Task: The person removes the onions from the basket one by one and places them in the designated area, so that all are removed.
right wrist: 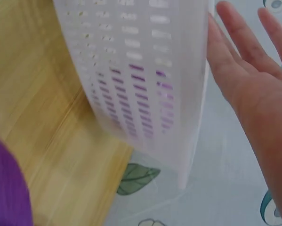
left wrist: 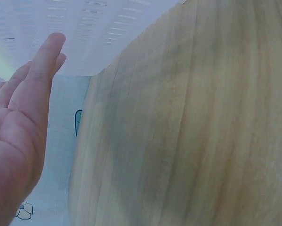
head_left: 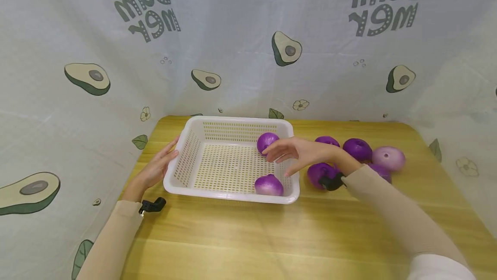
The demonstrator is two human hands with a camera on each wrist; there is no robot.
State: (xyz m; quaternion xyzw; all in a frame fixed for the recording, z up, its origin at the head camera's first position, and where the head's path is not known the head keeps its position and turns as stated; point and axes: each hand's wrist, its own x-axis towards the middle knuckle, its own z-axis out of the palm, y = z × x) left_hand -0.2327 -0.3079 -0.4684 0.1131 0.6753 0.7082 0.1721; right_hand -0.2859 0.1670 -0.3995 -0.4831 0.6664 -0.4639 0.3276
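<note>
A white slotted plastic basket stands on the wooden table with two purple onions inside: one onion at the back right, another onion at the front right. My left hand touches the basket's left wall, its fingers mostly straight. Over the basket's right rim reaches my right hand, fingers spread and loosely bent, with nothing held. In the right wrist view the right hand is beside the basket rim, and purple shows through the slots of the basket wall.
Right of the basket lie several more onions, including a dark onion and a paler onion; the right forearm partly covers some. A curtain printed with avocados hangs behind the wooden table.
</note>
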